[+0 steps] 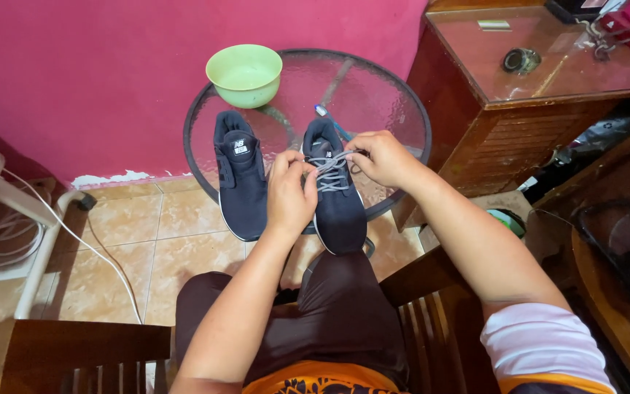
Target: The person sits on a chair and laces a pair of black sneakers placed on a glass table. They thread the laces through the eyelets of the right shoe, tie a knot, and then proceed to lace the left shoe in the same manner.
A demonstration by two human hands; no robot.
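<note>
Head view: 2 dark shoes stand on the round glass worktop. Left hand and right hand each pinch the grey lace of the right-hand shoe. Even tension on both ends, shoe steadied, would seat the lacing flat.

Two dark blue shoes stand on one round glass tabletop — a left shoe without laces and a right shoe with grey laces. One green bowl sits behind them — and two hands, left and right, meet at the laces.
</note>
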